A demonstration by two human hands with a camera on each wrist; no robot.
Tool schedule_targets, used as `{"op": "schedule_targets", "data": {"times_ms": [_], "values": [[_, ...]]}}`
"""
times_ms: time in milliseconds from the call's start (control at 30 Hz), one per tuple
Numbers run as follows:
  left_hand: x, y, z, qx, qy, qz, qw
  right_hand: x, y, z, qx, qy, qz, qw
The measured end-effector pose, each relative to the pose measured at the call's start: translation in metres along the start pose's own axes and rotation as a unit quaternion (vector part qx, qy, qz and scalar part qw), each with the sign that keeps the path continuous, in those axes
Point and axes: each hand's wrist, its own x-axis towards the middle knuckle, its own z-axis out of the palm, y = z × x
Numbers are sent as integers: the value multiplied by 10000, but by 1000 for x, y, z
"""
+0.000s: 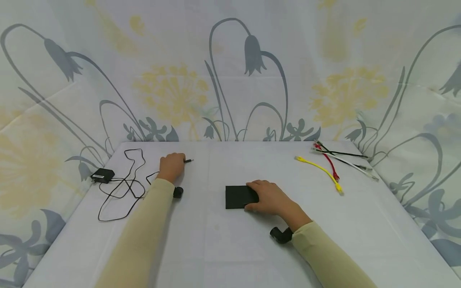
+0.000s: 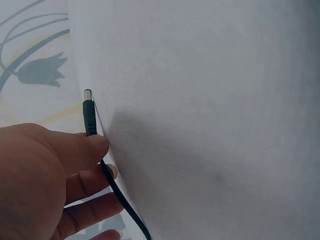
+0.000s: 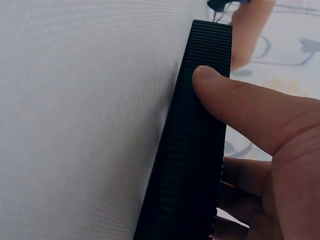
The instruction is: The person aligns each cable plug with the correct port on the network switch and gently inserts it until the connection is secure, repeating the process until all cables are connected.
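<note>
My left hand (image 1: 172, 166) pinches the cable of a black power adapter just behind its barrel plug (image 2: 89, 112), between thumb and fingers. The plug's metal tip points away from the hand, above the white table. Looped black cord runs from the adapter brick (image 1: 102, 175) at the table's left edge. At the middle of the table, my right hand (image 1: 269, 197) grips a flat black box (image 1: 237, 197) by its right end. In the right wrist view the thumb lies along the box's ribbed side (image 3: 200, 115), with the other fingers partly hidden behind it. The box rests on the table.
A yellow network cable (image 1: 320, 168) lies at the right. Beside it, red (image 1: 330, 163), white (image 1: 354, 166) and black (image 1: 342, 153) cables overlap near the table's far right corner. Flower-patterned cloth (image 1: 230, 80) hangs behind the table. Each wrist wears a small black camera.
</note>
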Motion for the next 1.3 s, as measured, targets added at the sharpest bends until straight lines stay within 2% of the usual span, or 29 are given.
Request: {"op": "schedule_targets", "data": {"times_ms": [233,433,667,900,1100,1300], "values": [[-2,1,1,-241,-38,106,9996,0,-1,-1,96,-72,20,9999],[-6,0,2,-737,-162,-33,9971,0,0,-2,101,-102,-59,9999],[-13,-2,5,-1327,-234,-89,9908,1,3,-1,181,-112,-63,9998],[-21,0,9,-1789,-448,-168,9827,-1,8,4,608,83,-123,9980],[-30,5,13,-2015,-586,51,9777,-2,12,8,1118,161,-89,9936],[-41,10,14,-2143,-466,298,9752,-1,13,11,1295,309,-177,9909]]}}
